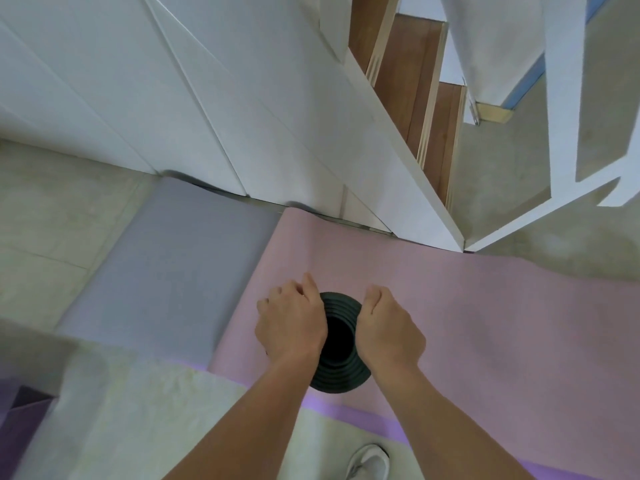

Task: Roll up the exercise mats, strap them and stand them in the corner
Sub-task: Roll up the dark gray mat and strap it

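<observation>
Left hand (291, 320), right hand (391, 327) around rolled mat (341, 379)

Wooden stairs (424, 102), white panelled wall (194, 98), white shoe (370, 463)

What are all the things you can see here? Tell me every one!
rolled mat: one, dark grey, upright, seen end-on over the pink mat
pink mat: one, pink, flat on the floor
grey mat: one, grey-lilac, flat, left of the pink mat
stairs: one flight, brown treads, white sides, top
floor: pale beige, all around
shoe: one, white, bottom edge
left hand: grips the roll's left side
right hand: grips the roll's right side
</observation>
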`<move>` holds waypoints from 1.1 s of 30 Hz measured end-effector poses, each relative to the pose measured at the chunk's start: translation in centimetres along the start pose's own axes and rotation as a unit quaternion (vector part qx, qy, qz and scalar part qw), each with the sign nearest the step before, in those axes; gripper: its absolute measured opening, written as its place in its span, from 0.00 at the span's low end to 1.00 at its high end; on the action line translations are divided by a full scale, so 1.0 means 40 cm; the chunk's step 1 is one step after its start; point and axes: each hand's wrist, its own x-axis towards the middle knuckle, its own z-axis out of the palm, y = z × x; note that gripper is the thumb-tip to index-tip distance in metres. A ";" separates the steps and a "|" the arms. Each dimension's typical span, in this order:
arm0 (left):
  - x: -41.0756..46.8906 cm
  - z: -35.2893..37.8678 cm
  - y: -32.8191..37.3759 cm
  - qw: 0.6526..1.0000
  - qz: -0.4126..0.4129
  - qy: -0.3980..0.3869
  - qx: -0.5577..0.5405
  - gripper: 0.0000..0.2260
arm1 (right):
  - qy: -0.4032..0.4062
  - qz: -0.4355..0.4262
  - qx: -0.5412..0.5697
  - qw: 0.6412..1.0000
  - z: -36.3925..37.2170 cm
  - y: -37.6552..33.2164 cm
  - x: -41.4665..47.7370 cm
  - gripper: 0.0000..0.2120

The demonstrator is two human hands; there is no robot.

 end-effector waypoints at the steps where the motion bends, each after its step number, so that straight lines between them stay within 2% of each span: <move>1: 0.004 0.003 0.001 1.000 -0.002 0.011 0.026 0.26 | 0.007 -0.004 -0.007 1.000 0.002 -0.011 0.005 0.22; 4: 0.017 -0.007 0.023 0.999 -0.007 0.000 0.039 0.29 | 0.013 -0.023 -0.024 0.999 -0.014 -0.030 0.016 0.25; 9: 0.002 -0.019 0.028 0.986 -0.009 -0.103 -0.128 0.30 | -0.050 -0.074 -0.018 0.996 -0.052 0.009 -0.007 0.28; 11: 0.001 -0.034 0.020 0.954 -0.010 -0.152 -0.258 0.27 | -0.098 -0.100 0.013 0.990 -0.068 0.034 -0.041 0.27; 13: -0.010 -0.055 0.010 0.918 -0.013 -0.225 -0.326 0.19 | -0.132 -0.107 0.017 0.985 -0.076 0.055 -0.054 0.30; 14: -0.017 -0.064 -0.001 0.906 -0.004 -0.269 -0.327 0.15 | -0.132 -0.107 0.017 0.985 -0.080 0.058 -0.052 0.28; 17: -0.029 -0.086 -0.036 0.902 0.041 -0.357 -0.238 0.30 | -0.110 -0.111 0.054 0.986 -0.102 0.038 -0.049 0.22; 20: -0.024 -0.152 -0.062 0.903 0.014 -0.365 -0.226 0.25 | -0.106 -0.144 0.043 0.983 -0.127 -0.024 -0.073 0.21; 27: 0.025 -0.455 -0.160 0.871 -0.115 -0.364 -0.309 0.15 | -0.084 -0.249 -0.062 0.963 -0.199 -0.360 -0.184 0.22; 33: 0.177 -0.867 -0.363 0.853 -0.119 -0.367 -0.352 0.12 | -0.099 -0.326 -0.120 0.933 -0.176 -0.830 -0.380 0.23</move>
